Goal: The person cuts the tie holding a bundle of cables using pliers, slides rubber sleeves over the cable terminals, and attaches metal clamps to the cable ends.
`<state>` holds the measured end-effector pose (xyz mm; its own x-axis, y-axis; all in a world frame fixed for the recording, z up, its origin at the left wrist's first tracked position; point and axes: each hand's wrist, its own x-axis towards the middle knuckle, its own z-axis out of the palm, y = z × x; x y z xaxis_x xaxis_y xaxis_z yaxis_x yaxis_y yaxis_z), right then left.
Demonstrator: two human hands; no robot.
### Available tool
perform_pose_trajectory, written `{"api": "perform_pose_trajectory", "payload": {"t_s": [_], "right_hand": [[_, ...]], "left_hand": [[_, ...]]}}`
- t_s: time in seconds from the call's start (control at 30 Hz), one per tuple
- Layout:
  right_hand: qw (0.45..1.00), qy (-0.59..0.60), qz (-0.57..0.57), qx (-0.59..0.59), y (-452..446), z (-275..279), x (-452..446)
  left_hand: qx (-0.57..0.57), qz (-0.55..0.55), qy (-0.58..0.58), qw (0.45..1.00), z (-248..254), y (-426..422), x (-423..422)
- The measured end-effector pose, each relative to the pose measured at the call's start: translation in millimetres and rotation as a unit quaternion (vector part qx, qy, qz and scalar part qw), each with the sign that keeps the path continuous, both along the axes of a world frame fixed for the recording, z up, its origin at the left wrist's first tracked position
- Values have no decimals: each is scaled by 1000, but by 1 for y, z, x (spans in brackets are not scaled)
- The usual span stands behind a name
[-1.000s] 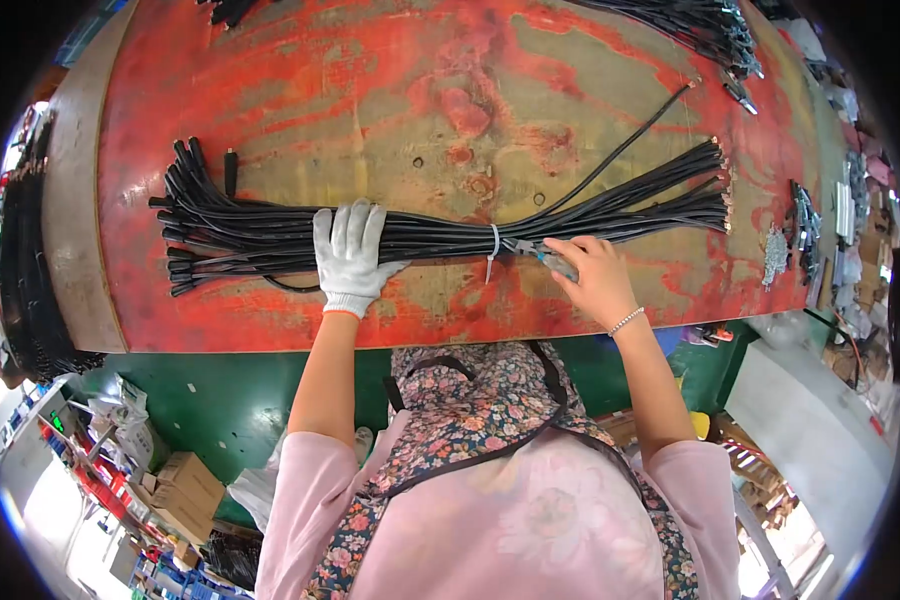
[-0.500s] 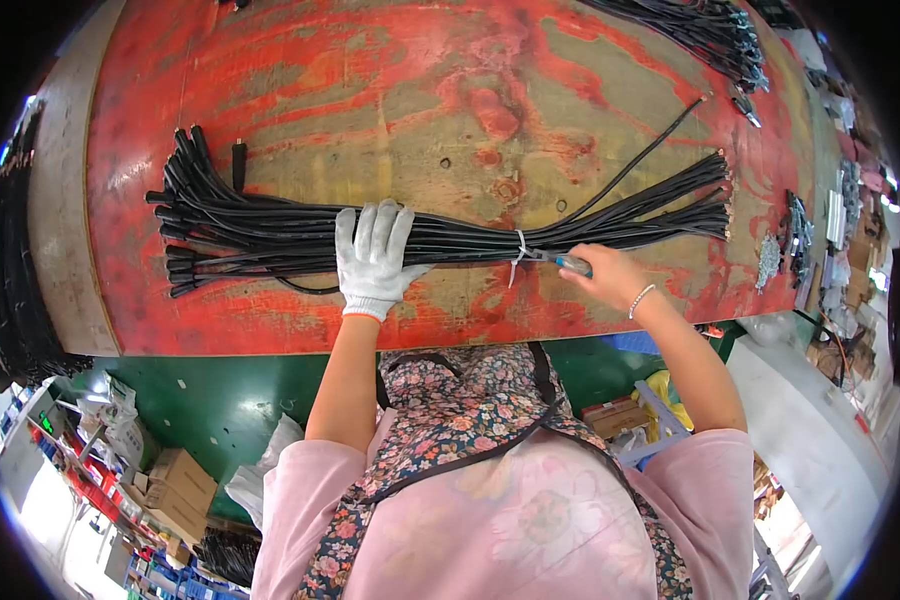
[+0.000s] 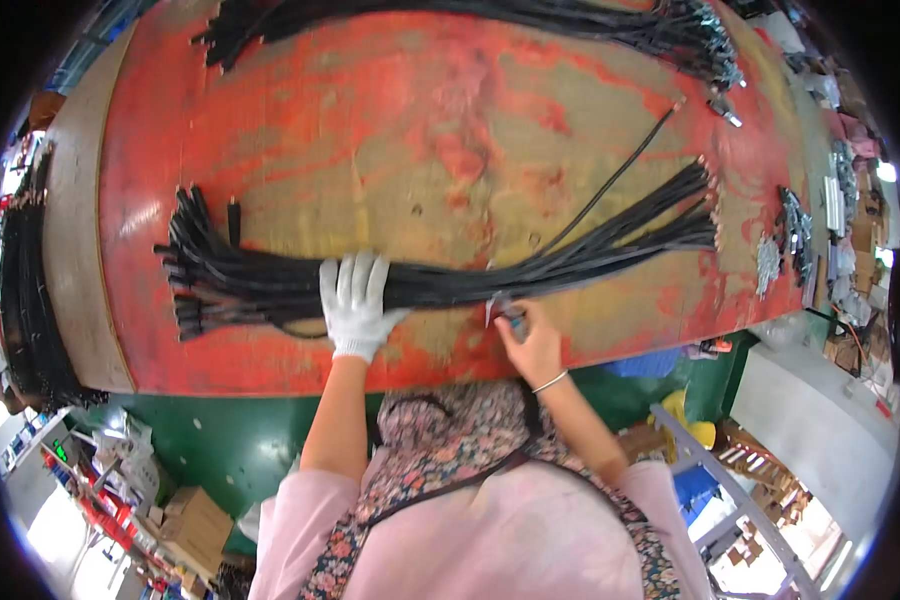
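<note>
A long bundle of black cables (image 3: pixel 440 284) lies across the table, its ends fanned out on both sides. My left hand (image 3: pixel 354 305), in a white glove, rests over the bundle left of its middle, with the fingers across the cables and the thumb apart. Close to the bundle's near edge, my right hand (image 3: pixel 532 340), bare, is closed around small pliers with a blue handle (image 3: pixel 517 322). The pliers' jaws are blurred beside a white cable tie (image 3: pixel 491 308) on the bundle. One single cable (image 3: pixel 620 172) sticks out at an angle toward the far right.
Another black cable bundle (image 3: pixel 450 10) lies along the table's far side. Metal parts (image 3: pixel 795 235) sit near the right edge of the worn red table (image 3: pixel 270 375). More black cables (image 3: pixel 35 300) hang beyond the left edge. A cardboard box (image 3: pixel 195 525) stands below.
My right hand has pulled the pliers closer to my body and left, twisting at the wrist. My left hand stays on the bundle. The view has shifted, showing more of the far bundle.
</note>
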<state>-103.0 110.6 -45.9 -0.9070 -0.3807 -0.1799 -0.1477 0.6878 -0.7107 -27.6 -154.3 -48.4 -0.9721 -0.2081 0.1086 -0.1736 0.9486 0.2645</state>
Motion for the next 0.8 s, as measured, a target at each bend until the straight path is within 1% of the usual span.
{"api": "perform_pose_trajectory", "payload": {"t_s": [0.07, 0.13, 0.17, 0.2, 0.23, 0.27, 0.3, 0.33, 0.4, 0.43, 0.47, 0.5, 0.53, 0.6, 0.63, 0.67, 0.73, 0.77, 0.8], "right_hand": [[994, 105, 3, 8, -21, -12, -2], [990, 139, -22, -1, -26, -13, 0], [993, 114, -21, 25, -26, -17, 2], [992, 125, -25, 14, -28, -13, 2], [991, 123, -38, 31, -32, -13, 4], [983, 182, -24, 11, -36, -10, 4], [988, 152, -10, 27, -38, -12, 8], [990, 139, -22, 11, -41, -19, 12], [988, 127, -75, -36, -44, -12, 25], [981, 146, -122, -29, -44, -5, 33], [976, 126, -161, -70, -45, 4, 49], [967, 110, -200, -116, -45, 11, 69], [952, 124, -253, -116, -37, 18, 88], [925, 101, -323, -173, -29, 35, 139], [909, 82, -372, -172, -28, 41, 172], [885, 103, -423, -168, -29, 44, 205], [851, 63, -502, -141, -30, 45, 270], [828, 80, -543, -112, -26, 51, 305], [792, 99, -593, -105, -27, 50, 339]], "left_hand": [[13, -2, -2, 1000, 0, 0, -1], [10, 3, -31, 999, 1, 1, -2], [-3, 5, -14, 1000, 0, 3, 0], [1, 5, -31, 1000, 3, 4, -1], [-13, -6, 7, 1000, 11, 6, -7], [-16, -8, 20, 1000, 11, 8, -4], [-15, -8, 30, 999, 11, 10, -3], [-23, -10, 22, 999, 12, 13, 0], [-35, -20, 45, 998, 11, 17, 1], [-40, -32, 78, 996, 8, 19, 0], [-44, -47, 105, 992, 5, 20, 3], [-68, -55, 101, 991, 4, 22, 6], [-68, -110, 113, 985, 0, 29, 7], [-117, -79, 168, 975, -11, 32, 13], [-117, -77, 160, 977, -9, 32, 20], [-112, -80, 126, 982, -7, 31, 22], [-147, -57, 111, 981, -10, 29, 29], [-166, -57, 139, 975, -11, 34, 37], [-182, -56, 172, 967, -8, 40, 43]]}}
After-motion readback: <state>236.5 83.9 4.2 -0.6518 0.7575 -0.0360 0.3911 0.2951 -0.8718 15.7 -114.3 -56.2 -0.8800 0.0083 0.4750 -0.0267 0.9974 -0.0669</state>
